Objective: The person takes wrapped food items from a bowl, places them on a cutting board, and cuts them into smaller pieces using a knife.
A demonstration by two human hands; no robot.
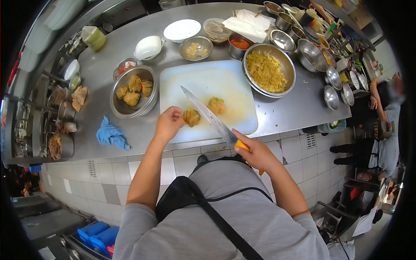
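My right hand (255, 154) is wrapped round the yellow handle of a large kitchen knife (210, 116). Its blade slants up and left over the white cutting board (208, 73). At the board's near left, the curled fingers of my left hand (170, 123) grip the edge of a knobby yellow-green pickled vegetable (191, 117). A second lump of pickled vegetable (216, 105) lies on the far side of the blade. Several more whole pickled vegetables (132, 90) sit in a metal bowl (116, 110) left of the board.
Yellow-green shreds (265, 71) fill a metal bowl (293, 80) at the board's right. A blue cloth (112, 133) lies on the steel counter (277, 110). Behind the board stand a bowl of chopped bits (196, 50) and white dishes (182, 30). People stand at far right.
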